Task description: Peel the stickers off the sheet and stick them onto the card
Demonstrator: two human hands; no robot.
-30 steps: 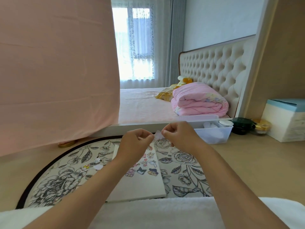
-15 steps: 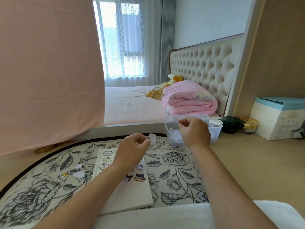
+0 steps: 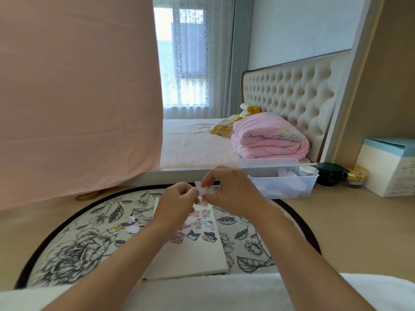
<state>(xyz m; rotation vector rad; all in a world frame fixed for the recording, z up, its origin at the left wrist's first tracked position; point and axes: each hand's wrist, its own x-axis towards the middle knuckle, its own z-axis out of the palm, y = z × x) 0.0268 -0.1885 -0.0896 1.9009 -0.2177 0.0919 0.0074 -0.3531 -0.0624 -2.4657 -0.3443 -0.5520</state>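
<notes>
Pinching sticker (image 3: 199, 187) between left hand (image 3: 177, 204), right hand (image 3: 232, 191)

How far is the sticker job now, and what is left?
Done: several stickers sit on the card's far part. In hand: the left hand and right hand both pinch a small pale piece above the card, not yet stuck. Left: loose stickers lie on the mat beside the card, whose near part is bare.

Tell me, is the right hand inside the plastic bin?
No, the right hand pinches a small sticker piece together with the left hand above the card, clear of the plastic bin.
</notes>
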